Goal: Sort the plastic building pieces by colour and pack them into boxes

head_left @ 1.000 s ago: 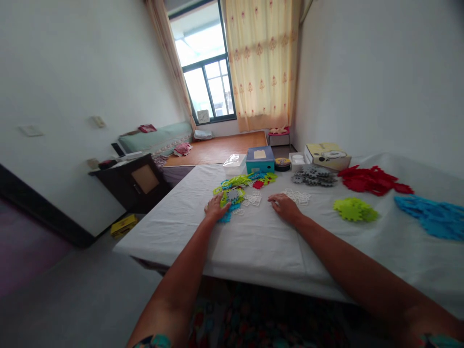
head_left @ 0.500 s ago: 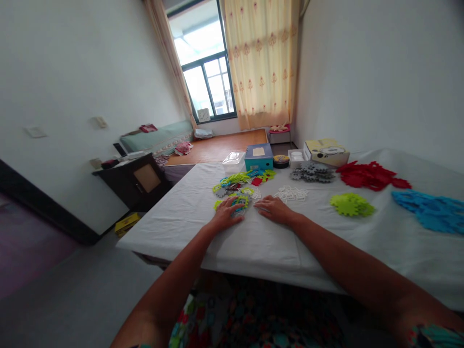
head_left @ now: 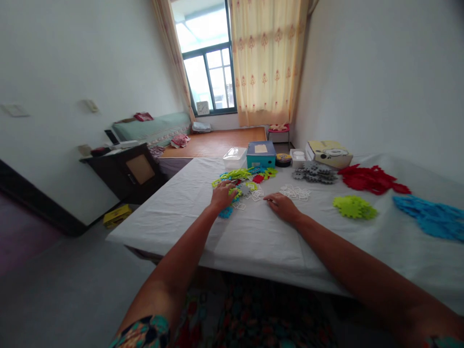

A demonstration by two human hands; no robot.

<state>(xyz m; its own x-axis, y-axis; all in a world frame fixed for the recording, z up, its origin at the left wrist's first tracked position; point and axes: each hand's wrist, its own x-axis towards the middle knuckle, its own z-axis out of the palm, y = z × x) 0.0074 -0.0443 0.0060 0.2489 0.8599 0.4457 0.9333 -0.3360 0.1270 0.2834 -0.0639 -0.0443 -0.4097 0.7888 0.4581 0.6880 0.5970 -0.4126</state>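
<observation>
My left hand [head_left: 222, 195] rests palm down, fingers spread, on a joined cluster of toothed plastic pieces [head_left: 242, 180] in green, blue, grey and red. My right hand [head_left: 281, 205] lies flat on the white cloth of the table [head_left: 253, 232], fingers stretched out toward several small white square pieces [head_left: 253, 195]. More white squares [head_left: 297, 193] lie just beyond it. Neither hand has lifted anything.
Sorted piles lie to the right: grey [head_left: 314, 174], red [head_left: 368, 178], lime green [head_left: 353, 207], blue [head_left: 431, 217]. At the table's far edge stand a clear tub [head_left: 235, 157], a teal box [head_left: 260, 153] and a cardboard box [head_left: 329, 153]. A dark cabinet [head_left: 126, 171] stands left.
My left hand has slid forward and left along the coloured cluster. My right hand has shifted a little to the right on the cloth. The view has swung slightly.
</observation>
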